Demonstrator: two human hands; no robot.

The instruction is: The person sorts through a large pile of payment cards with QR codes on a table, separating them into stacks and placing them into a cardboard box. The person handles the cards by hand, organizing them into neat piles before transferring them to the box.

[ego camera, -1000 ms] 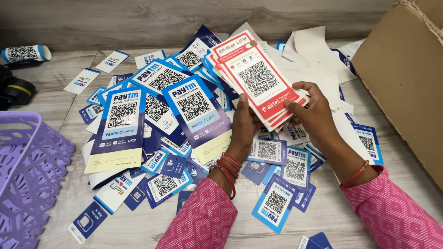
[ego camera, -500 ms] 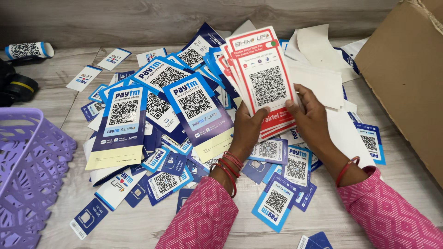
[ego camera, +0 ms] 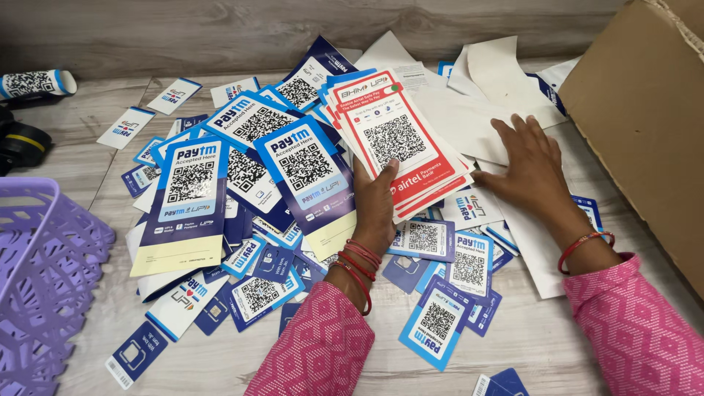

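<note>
My left hand grips a stack of red-and-white code cards by its lower edge, thumb on the top card, tilted over the pile. My right hand lies flat with fingers spread on white paper sheets to the right of the stack, holding nothing. Tall blue-and-white code stickers lie fanned out to the left of the red stack. Several small blue code cards are scattered below my wrists.
A purple lattice plastic basket stands at the left edge. A brown cardboard box fills the right side. A rolled sticker and a dark round object lie at far left. The floor is pale wood.
My right hand let go of the red card stack and moved right onto the white sheets. The stack, now held by my left hand alone, tipped lower toward the pile.
</note>
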